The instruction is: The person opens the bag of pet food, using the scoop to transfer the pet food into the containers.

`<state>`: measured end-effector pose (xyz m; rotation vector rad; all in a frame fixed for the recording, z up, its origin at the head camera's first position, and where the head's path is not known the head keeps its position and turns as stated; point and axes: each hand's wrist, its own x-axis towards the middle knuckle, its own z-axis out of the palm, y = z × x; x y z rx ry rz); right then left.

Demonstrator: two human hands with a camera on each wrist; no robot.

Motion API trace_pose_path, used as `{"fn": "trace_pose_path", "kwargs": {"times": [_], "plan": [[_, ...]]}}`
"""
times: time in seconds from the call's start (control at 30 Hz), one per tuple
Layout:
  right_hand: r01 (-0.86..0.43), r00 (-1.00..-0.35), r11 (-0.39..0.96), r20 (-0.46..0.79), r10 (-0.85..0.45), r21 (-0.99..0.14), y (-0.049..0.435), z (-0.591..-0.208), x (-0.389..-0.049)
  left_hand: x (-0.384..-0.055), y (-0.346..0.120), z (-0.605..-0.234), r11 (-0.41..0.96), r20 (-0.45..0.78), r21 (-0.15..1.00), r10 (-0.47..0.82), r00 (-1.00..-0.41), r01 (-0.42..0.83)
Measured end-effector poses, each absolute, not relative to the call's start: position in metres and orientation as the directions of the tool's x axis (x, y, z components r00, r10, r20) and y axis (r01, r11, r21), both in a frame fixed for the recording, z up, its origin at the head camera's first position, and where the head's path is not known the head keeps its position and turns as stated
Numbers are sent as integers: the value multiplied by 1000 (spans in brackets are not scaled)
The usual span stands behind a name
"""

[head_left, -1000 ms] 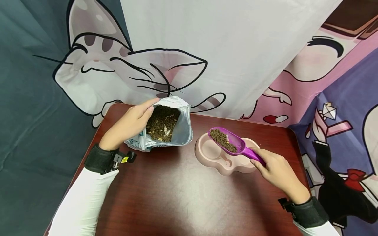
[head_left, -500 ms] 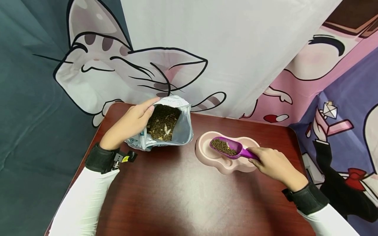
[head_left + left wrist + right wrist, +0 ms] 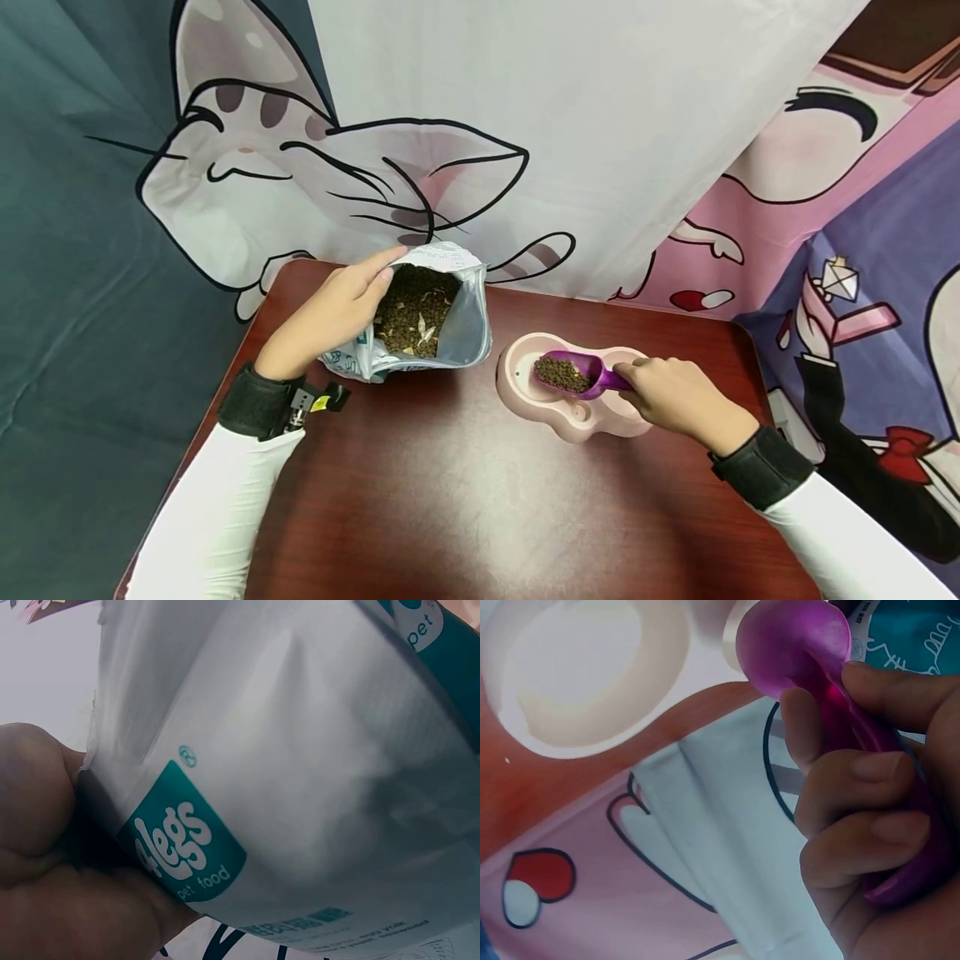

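My left hand [image 3: 341,312] holds the rim of a silver pet food bag [image 3: 467,321], its mouth gaping and brown kibble [image 3: 412,317] inside. In the left wrist view the bag [image 3: 300,772] shows a teal label, with thumb and fingers at its edge. Fingers curled, my right hand [image 3: 678,396] grips the handle of a purple scoop [image 3: 596,372] loaded with kibble. The scoop is low over the left hollow of a pale pink double pet bowl [image 3: 517,400]. In the right wrist view the scoop [image 3: 787,645] appears from below, beside the bowl [image 3: 675,712].
The bag and bowl stand on a dark red wooden table [image 3: 450,492]. Behind it hangs a white cloth [image 3: 570,108] printed with cartoon cats, dark teal at the left, pink and purple at the right.
The scoop has come down toward the bowl's left hollow, and my right hand has moved slightly up and left. A dark speck now shows in that hollow. The left hand stays put.
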<state>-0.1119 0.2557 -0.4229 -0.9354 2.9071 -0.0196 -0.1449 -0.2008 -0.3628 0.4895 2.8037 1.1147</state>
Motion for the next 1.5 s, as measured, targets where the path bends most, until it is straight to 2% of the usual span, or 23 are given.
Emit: {"fn": "trace_pose_path", "kwargs": {"times": [0.2, 0.53, 1.03, 1.5], "plan": [[-606, -795, 794, -80, -601, 54, 248, -420, -119, -146, -200, -363, 685, 39, 677, 332, -943, 269], [-655, -748, 737, -4, -664, 170, 239, -415, -125, -146, -201, -361, 689, 35, 676, 325, -945, 261], [-667, -684, 675, 101, -723, 314, 232, -397, -115, -146, -200, -363, 685, 40, 680, 321, -946, 261], [-654, -708, 705, 105, -698, 274, 239, -396, -111, -144, -200, -361, 679, 35, 687, 326, -945, 259]]}}
